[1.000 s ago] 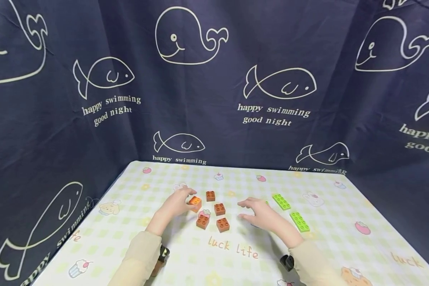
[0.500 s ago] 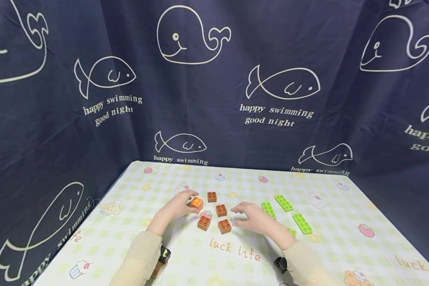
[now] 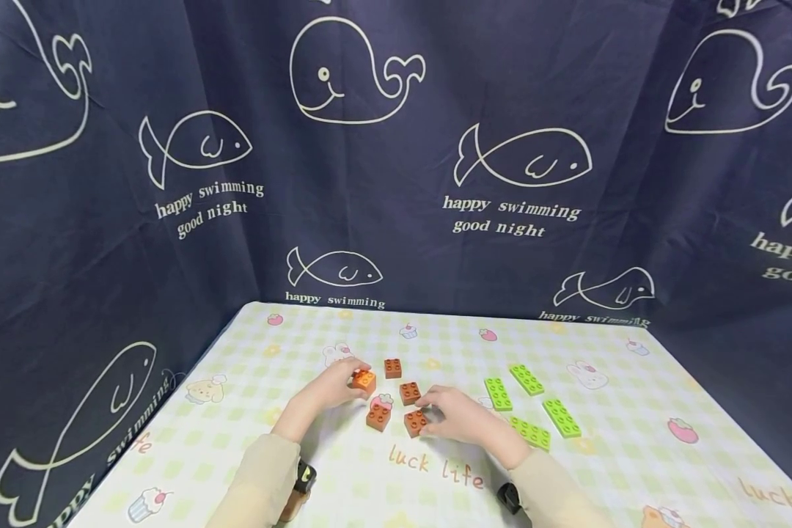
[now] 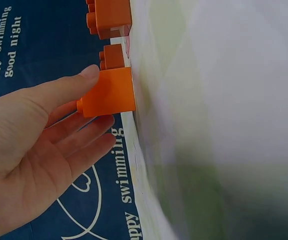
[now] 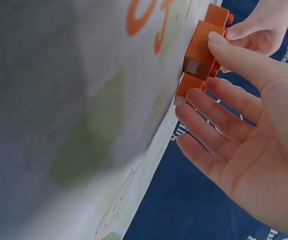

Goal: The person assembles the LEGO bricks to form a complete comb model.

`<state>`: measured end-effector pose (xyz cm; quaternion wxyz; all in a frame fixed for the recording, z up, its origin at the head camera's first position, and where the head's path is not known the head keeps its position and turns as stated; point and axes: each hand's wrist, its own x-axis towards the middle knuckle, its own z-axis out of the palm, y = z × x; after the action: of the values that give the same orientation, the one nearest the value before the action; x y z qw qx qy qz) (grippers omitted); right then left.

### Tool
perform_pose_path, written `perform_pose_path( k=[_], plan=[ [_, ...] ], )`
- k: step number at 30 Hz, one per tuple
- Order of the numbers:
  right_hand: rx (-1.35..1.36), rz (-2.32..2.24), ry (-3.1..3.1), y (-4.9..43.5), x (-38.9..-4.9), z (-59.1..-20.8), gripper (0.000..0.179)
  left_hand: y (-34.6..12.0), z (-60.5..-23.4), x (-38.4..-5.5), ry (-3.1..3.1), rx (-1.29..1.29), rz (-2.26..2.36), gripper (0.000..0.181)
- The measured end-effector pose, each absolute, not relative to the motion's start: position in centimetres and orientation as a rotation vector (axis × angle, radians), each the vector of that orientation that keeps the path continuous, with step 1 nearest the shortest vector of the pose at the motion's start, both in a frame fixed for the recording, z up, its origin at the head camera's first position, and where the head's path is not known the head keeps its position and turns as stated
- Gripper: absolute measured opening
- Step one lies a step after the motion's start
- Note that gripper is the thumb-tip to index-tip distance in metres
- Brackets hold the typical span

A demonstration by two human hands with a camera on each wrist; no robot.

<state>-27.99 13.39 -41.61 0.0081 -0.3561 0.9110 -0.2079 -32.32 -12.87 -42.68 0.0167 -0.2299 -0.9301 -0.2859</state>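
In the head view my left hand (image 3: 333, 385) is at the left of a loose cluster of toy building bricks. Its thumb and fingers pinch an orange brick (image 3: 364, 380), which sits on the table in the left wrist view, too. My right hand (image 3: 458, 416) reaches in from the other side, thumb and index finger around the nearest brown brick (image 3: 413, 423). The right wrist view has the thumb on that brick's side, the other fingers spread. Three more brown bricks lie between the hands: a back one (image 3: 392, 368), a middle one (image 3: 409, 393) and a left one (image 3: 378, 416).
Several long green bricks, among them a rear one (image 3: 526, 379) and a front one (image 3: 531, 433), lie flat to the right, the front one close by my right forearm. A patterned cloth covers the table (image 3: 396, 488). Dark blue curtains (image 3: 396, 183) hang behind and at both sides.
My right hand has moved left from beside the green bricks to the nearest brown brick, uncovering green bricks behind it. My left hand stays at the orange brick.
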Motion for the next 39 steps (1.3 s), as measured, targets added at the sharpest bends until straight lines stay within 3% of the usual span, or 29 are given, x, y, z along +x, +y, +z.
perform_pose_path(
  k=[39],
  plan=[
    [-1.015, -0.628, 2.843, 13.25, -27.33, -41.52, 0.037, -12.67, -42.72, -32.09, -2.887, -0.629, -1.006, 0.027]
  ],
)
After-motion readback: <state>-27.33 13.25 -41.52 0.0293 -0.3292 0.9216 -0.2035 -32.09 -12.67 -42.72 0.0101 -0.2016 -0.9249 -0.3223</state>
